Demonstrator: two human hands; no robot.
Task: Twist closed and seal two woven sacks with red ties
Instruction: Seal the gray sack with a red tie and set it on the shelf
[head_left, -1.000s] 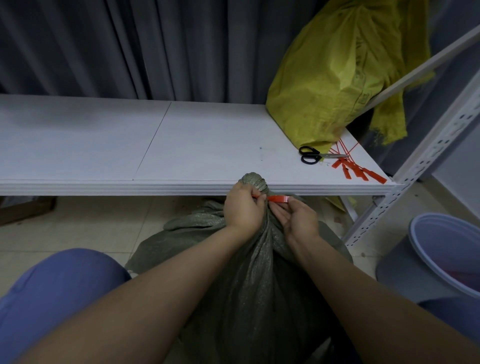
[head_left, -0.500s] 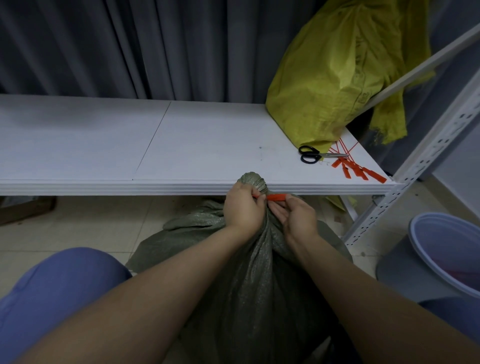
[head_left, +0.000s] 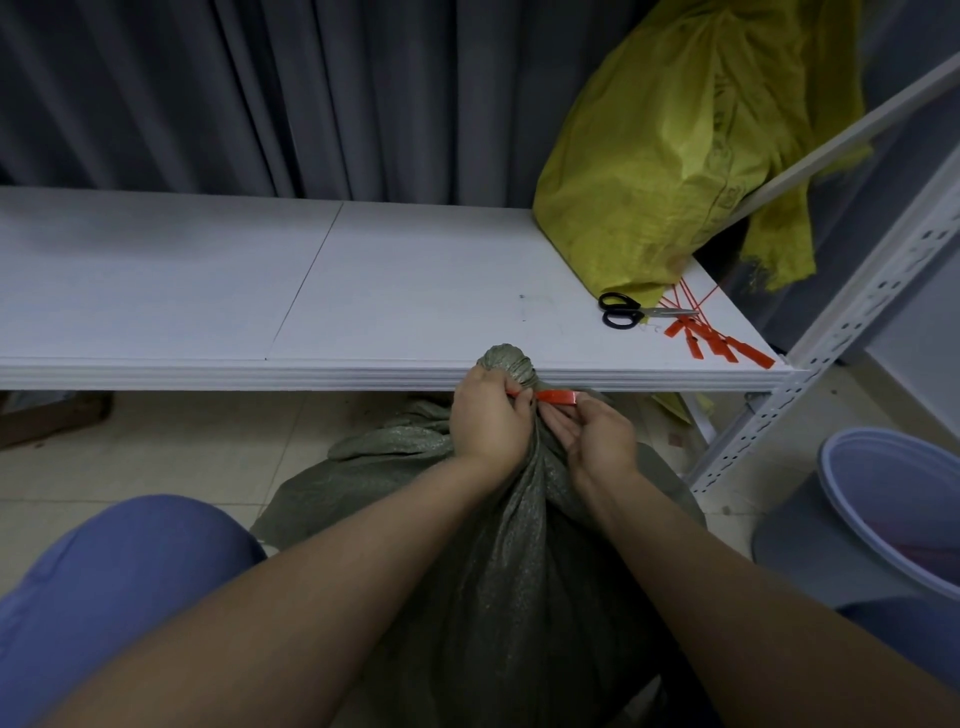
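slippage is the risk — left hand (head_left: 485, 421) fisted around the green sack (head_left: 498, 571) neck, right hand (head_left: 597, 436) pinching the red tie (head_left: 556, 397) — a loosened grip unwinds the twist.

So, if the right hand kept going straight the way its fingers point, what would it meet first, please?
Most likely the red tie at its fingertips, then the twisted neck of the green woven sack; the right hand points up-left, though depth is unclear.

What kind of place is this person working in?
Probably a storeroom or packing area, though I can't be sure. A white shelf on slotted metal uprights holds a yellow woven sack, scissors and spare red ties, with a grey curtain behind.
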